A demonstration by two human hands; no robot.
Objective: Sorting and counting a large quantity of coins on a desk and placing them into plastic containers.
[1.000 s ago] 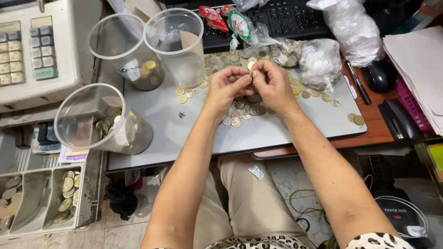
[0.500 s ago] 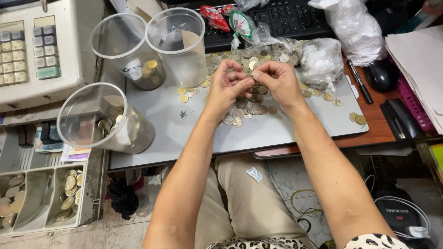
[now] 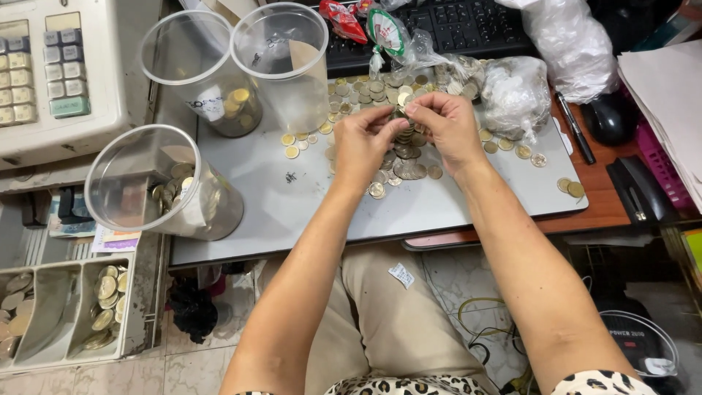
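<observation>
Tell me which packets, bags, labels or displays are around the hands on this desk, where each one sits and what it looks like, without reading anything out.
Red snack packet: top centre, by the keyboard, crinkled.
Green-and-white round label: on a clear bag above the hands.
Clear bag of coins: right of the right hand, knotted, lumpy.
White plastic bag: top right, bulging.
White label: on the rear left clear cup.
Left hand: at the coin pile, no packaging.
</observation>
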